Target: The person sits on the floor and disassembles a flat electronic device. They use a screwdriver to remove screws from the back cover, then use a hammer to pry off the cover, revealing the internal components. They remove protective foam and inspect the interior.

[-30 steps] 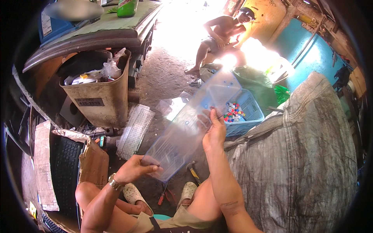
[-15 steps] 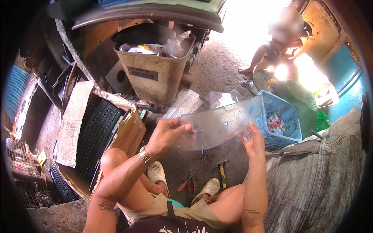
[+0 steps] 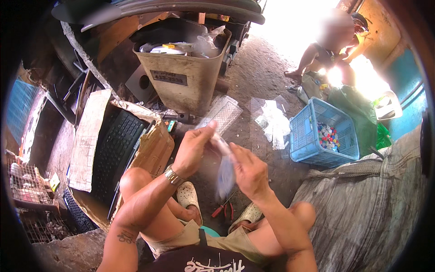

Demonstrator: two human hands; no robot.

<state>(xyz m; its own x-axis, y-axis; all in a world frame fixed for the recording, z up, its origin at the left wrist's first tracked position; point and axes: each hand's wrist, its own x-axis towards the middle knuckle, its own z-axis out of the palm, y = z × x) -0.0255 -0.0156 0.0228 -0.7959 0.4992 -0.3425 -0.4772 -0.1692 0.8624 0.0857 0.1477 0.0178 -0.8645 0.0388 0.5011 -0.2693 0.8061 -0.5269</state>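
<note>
My left hand [image 3: 192,150] and my right hand [image 3: 250,171] are close together in front of my knees. Between them they grip a thin clear plastic sheet [image 3: 225,177], now bunched or folded and hanging down below the fingers, blurred by motion. The thumb of my left hand points up and away from me, and my right fingers close over the sheet's near right part. On the ground below lie a red-handled screwdriver [image 3: 218,211] and red-handled pliers [image 3: 232,211], between my feet in pale clogs.
A blue plastic crate [image 3: 297,152] with coloured bottle caps stands right of my hands, beside torn clear and white plastic pieces [image 3: 273,122]. A cardboard box [image 3: 152,156] of black keyboards is at left, a large bin [image 3: 181,97] ahead. Another person [image 3: 317,59] crouches far right; a grey sack [image 3: 362,208] lies near right.
The sheet was spread flat between my two hands; now it is bunched and hangs down. My right hand has moved left, close to my left hand.
</note>
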